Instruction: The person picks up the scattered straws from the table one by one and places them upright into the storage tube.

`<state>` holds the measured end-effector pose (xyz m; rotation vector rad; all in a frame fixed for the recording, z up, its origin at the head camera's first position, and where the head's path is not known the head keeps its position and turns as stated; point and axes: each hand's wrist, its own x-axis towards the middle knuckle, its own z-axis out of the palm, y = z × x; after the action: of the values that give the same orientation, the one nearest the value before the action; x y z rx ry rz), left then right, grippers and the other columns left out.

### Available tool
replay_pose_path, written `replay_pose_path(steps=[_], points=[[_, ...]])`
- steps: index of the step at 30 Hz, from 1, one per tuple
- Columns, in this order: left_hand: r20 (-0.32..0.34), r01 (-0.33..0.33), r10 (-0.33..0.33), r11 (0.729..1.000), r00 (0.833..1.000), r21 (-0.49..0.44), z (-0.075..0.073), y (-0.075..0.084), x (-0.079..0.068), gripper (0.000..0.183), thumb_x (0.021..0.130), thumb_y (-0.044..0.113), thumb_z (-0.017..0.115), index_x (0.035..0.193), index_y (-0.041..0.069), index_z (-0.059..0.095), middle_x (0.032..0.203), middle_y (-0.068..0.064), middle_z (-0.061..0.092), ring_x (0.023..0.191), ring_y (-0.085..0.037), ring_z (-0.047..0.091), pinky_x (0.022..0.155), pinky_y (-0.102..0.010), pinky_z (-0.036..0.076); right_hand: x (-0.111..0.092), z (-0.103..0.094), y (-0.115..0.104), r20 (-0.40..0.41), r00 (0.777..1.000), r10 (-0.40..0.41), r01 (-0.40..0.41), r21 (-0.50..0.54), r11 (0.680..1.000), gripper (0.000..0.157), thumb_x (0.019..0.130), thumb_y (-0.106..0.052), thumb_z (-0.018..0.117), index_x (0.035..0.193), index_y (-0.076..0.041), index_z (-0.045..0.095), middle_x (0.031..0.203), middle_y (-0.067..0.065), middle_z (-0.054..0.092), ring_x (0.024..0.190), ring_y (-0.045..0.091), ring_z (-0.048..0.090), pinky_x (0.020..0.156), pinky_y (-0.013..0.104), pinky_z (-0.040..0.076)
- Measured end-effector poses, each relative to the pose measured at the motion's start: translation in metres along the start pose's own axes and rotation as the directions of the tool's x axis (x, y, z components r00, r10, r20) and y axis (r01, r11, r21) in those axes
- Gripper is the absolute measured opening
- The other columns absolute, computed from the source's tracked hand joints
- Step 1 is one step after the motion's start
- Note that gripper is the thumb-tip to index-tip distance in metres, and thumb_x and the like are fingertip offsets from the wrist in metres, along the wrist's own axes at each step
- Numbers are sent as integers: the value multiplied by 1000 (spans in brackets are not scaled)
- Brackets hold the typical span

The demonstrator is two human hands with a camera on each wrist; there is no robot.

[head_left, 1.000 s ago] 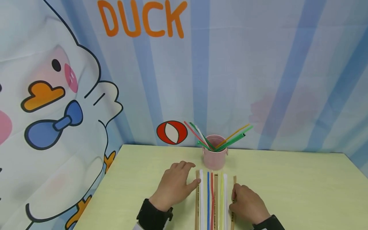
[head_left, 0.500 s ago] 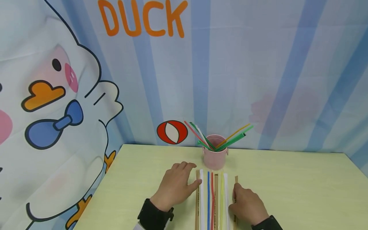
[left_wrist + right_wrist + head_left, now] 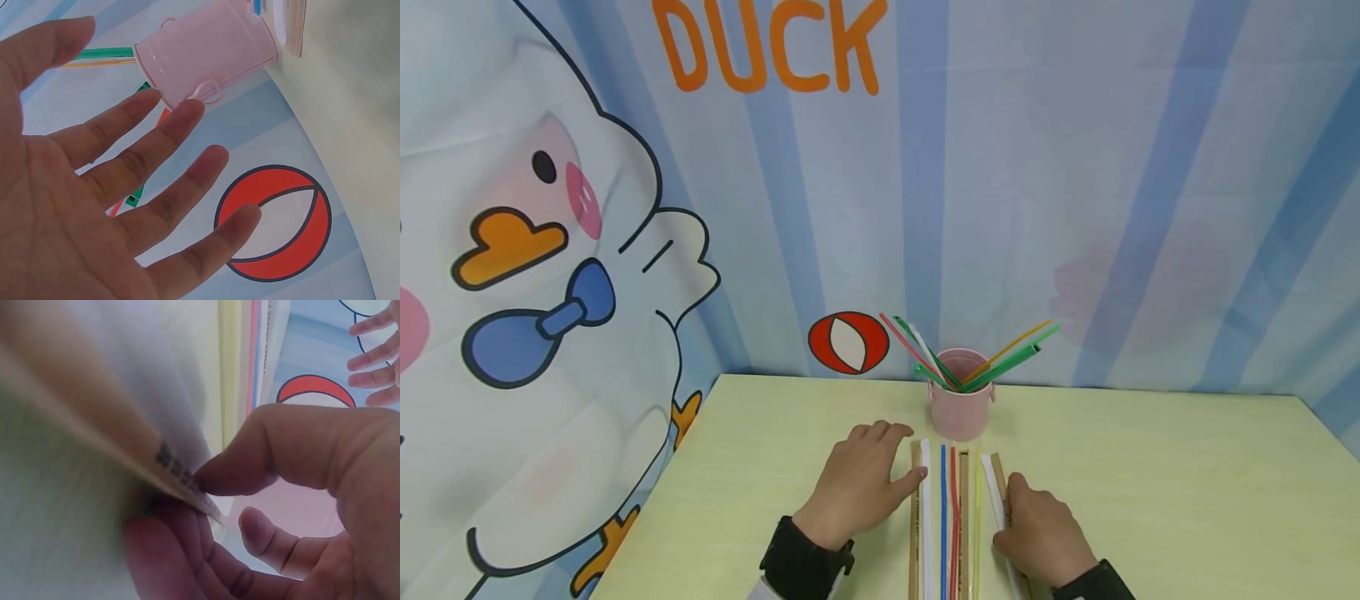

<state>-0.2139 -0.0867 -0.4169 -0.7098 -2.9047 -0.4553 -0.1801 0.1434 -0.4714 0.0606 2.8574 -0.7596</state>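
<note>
My right hand pinches a long, narrow brown stick with dark print, at the row's right end. Thumb and fingers lie on either side of its printed strip in the right wrist view. A white straw leans alongside, both slanting. Left of them lie a yellow straw, a brown stick, a red straw, a blue straw, a white straw and another brown stick. My left hand spreads its fingers, thumb at the row's left edge, palm bare in its wrist view.
A pink bucket stands behind the row, with several green, red, white and orange straws leaning out. The pale yellow table ends at a blue curtain printed with a duck and a red-and-white ball.
My right hand has brought the rightmost brown stick leftward against the white straw, and both now slant with their far ends to the left. My left hand stays put.
</note>
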Motion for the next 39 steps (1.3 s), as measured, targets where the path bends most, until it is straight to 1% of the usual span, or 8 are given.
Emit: replay_pose_path(steps=[6,9,14,19,25,30,34,39], points=[[-2,-4,4,1000,1000,1,1,0,-1,51,89,51,59,125,15,56,117,-4,60,108,-26,51,82,-46,50,0,-5,1,28,1000,13,-15,69,998,33,74,-12,71,96,-4,48,68,7,54,54,19,51,47,30,41],[1,-3,3,1000,1000,-3,1,-1,0,51,89,50,59,126,15,56,117,-4,60,109,-26,50,83,-47,50,0,-8,1,34,999,10,-13,101,995,31,75,-14,71,92,-6,46,68,7,54,54,18,51,47,30,40],[2,1,-1,1000,1000,-7,2,0,1,51,89,50,59,126,15,56,118,-4,60,109,-26,50,83,-48,49,-2,-22,7,-12,999,-45,46,152,987,28,75,-13,68,90,-7,45,62,5,53,49,18,50,46,30,35],[-6,-7,7,1000,1000,0,2,-1,1,51,89,50,59,125,15,56,117,-4,61,108,-26,51,83,-48,49,-7,-41,13,-27,998,-61,66,248,966,27,78,-12,65,94,-6,45,59,6,54,45,21,52,46,33,39],[4,1,-1,1000,1000,-7,2,-1,1,52,88,50,60,126,14,56,118,-5,61,108,-26,51,84,-48,49,-7,-53,14,-44,997,-63,74,320,944,29,80,-12,64,100,-6,43,65,7,54,49,22,54,49,34,41],[1,12,-12,1000,1000,-11,2,-4,0,53,88,50,61,126,14,56,117,-4,60,107,-26,51,83,-47,50,-7,-58,13,-100,992,-79,111,368,923,33,82,-11,64,104,-6,41,81,10,55,54,21,58,52,36,45],[-10,6,-7,1000,1000,-26,1,-6,-1,52,88,50,61,126,14,56,118,-5,59,107,-26,51,82,-47,50,-8,-65,12,-130,989,-68,120,449,885,38,85,-11,63,112,-4,38,94,14,56,61,21,62,57,38,52],[-14,5,-6,999,1000,-41,1,-6,1,54,89,50,60,127,13,55,121,-5,57,108,-25,50,83,-48,50,-13,-78,11,-201,979,-33,144,565,813,58,88,-12,63,132,-4,26,99,18,59,70,24,65,63,40,57]])
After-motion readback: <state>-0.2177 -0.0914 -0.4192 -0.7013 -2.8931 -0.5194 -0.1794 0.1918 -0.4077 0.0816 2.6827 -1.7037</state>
